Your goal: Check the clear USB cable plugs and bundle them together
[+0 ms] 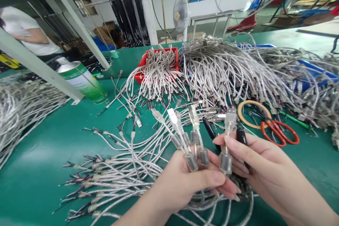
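Note:
My left hand [185,180] is closed around several USB cables [194,118], whose metal plugs point up and away and whose grey cylinders sit just above the fingers. Between the thumb and fingers of my right hand [261,162] is the plug end of one more USB cable [230,122]. A tool with two black handles [241,137] also lies in my right hand; its working end is hidden, so I cannot tell its kind. Both hands are close together, with a grey cylinder [225,162] between them. Beneath them, loose cables [148,166] with stripped coloured wire ends spread leftward.
A red bin [177,58] and a big heap of cables [214,60] stand behind. On the right lie orange-handled scissors [284,134] and a tape roll [239,111]. A green-white can [84,81] stands by a metal post [76,93]. Far left is a person [31,31].

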`<action>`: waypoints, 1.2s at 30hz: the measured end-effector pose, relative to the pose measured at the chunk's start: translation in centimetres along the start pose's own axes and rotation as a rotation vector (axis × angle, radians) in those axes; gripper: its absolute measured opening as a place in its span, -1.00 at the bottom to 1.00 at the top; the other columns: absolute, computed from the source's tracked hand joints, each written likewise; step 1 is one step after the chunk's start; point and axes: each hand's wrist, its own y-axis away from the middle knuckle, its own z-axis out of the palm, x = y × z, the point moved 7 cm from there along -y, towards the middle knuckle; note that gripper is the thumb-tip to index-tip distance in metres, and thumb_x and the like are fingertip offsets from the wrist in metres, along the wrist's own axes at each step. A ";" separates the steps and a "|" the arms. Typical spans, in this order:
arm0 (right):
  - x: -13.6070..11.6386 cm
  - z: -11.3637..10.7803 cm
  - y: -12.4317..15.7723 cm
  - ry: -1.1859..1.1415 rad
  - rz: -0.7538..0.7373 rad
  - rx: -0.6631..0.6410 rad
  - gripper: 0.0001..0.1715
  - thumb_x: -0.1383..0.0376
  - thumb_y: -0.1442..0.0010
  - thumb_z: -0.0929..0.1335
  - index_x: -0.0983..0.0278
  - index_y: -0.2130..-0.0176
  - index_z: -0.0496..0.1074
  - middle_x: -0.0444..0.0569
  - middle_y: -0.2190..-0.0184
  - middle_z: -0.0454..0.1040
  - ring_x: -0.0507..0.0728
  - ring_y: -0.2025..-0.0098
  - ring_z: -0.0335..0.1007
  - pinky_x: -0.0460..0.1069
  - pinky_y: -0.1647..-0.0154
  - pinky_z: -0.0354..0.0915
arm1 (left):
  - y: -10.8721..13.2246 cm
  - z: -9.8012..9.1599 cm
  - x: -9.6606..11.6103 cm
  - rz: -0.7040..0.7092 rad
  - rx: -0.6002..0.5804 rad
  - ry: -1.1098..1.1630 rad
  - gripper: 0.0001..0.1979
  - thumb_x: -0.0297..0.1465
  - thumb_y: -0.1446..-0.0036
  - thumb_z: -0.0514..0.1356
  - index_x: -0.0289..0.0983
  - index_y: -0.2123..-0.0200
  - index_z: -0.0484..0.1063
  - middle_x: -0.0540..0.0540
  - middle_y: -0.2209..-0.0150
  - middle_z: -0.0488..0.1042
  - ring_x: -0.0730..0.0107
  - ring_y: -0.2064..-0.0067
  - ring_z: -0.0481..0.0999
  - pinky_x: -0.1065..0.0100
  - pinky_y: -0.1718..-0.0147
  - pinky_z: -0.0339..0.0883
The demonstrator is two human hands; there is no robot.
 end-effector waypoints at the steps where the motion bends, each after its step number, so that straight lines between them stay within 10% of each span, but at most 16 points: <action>1: 0.2 0.0 0.1 -0.009 0.017 -0.001 -0.54 -0.09 -0.02 0.53 0.22 0.28 0.61 -0.17 0.64 0.32 0.02 0.62 0.18 -0.06 0.64 0.22 | 0.0 0.1 -0.1 -0.003 0.006 -0.015 -0.75 -0.35 -0.01 0.44 -0.31 0.32 0.47 -0.09 0.45 0.62 0.45 0.43 0.59 0.46 0.38 0.40; 21: 1.3 0.8 0.9 -0.144 0.084 -0.212 -0.50 -0.03 -0.16 0.49 0.21 0.46 0.26 -0.10 0.65 0.48 0.03 0.66 0.40 -0.10 0.59 0.24 | -0.1 0.7 -0.5 -0.042 -0.004 -0.232 -0.70 -0.21 -0.06 0.39 -0.37 0.34 0.57 -0.14 0.48 0.58 0.38 0.41 0.53 0.36 0.29 0.39; 36: 1.1 0.0 1.0 -0.160 0.061 -0.036 -0.43 -0.02 -0.02 0.56 0.18 0.43 0.20 -0.24 0.60 0.41 0.02 0.61 0.36 -0.07 0.56 0.37 | 0.1 -0.9 -1.7 -0.036 0.102 -0.149 -0.67 -0.28 0.04 0.49 -0.30 0.22 0.61 -0.09 0.38 0.63 0.49 0.39 0.53 0.48 0.40 0.35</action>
